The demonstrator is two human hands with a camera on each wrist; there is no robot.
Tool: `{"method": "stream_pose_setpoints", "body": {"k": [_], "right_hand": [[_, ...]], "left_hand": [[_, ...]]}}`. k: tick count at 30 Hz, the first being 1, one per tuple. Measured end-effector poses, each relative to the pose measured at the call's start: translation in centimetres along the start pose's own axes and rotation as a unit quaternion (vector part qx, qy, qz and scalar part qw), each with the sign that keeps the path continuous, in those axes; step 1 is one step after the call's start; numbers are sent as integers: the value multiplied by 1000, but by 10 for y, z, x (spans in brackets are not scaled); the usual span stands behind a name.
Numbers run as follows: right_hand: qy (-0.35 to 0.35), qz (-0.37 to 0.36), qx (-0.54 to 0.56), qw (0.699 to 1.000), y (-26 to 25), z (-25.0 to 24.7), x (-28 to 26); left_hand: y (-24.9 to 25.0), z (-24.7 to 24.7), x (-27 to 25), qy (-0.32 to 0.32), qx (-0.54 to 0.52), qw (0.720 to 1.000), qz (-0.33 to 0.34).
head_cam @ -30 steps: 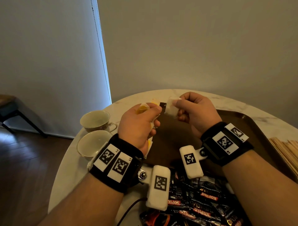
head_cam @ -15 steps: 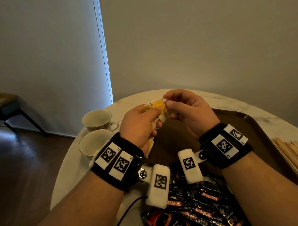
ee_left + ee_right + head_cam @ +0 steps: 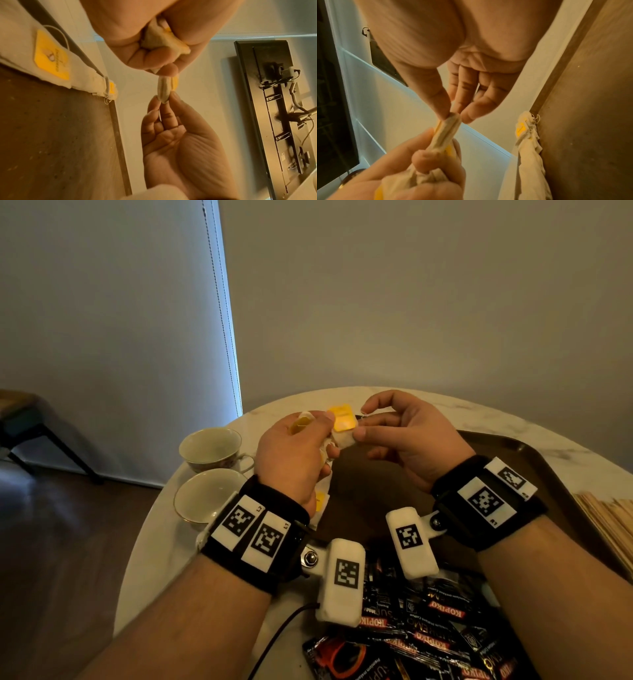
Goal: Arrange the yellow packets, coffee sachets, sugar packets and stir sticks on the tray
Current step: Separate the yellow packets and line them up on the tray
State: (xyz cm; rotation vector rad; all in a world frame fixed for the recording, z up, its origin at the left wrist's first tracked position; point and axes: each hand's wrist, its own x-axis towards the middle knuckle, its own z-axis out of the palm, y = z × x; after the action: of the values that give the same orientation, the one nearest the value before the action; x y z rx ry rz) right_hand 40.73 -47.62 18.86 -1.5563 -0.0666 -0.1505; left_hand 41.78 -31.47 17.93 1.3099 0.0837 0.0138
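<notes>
Presently the left hand (image 3: 291,453) is clutching a bunch of yellow packets (image 3: 340,421) above the tray's (image 3: 534,460) ten o'clock corner; the right hand (image 3: 407,436) is pinching one free. Loose bunch likely spilling if tugged.

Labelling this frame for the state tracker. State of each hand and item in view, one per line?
left hand: grips bunch of yellow packets
right hand: pinches one yellow packet
tray: on table, some packets along its left edge
teacups: upright, empty
coffee sachets: piled, unsorted
stir sticks: stacked off tray
</notes>
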Motion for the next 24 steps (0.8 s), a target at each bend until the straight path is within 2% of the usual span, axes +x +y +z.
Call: {"method": "stream_pose_setpoints", "body": {"k": [5,11,15,22,24], "right_hand": [[88,80,32,992,5,-3,25],[95,176,-39,979,28,1,53],[80,184,-66,977,39,14,62],[50,186,-191,963,47,23,71],[53,187,-195,961,48,22,72]], "left_hand": [[7,-2,4,37,-63,997,-14],[12,-3,4,48,-79,994,-56],[14,-6,1,37,-109,991,-68],[13,-12,8,42,-129,988,-74],[12,-14,12,22,-135,987,-86]]}}
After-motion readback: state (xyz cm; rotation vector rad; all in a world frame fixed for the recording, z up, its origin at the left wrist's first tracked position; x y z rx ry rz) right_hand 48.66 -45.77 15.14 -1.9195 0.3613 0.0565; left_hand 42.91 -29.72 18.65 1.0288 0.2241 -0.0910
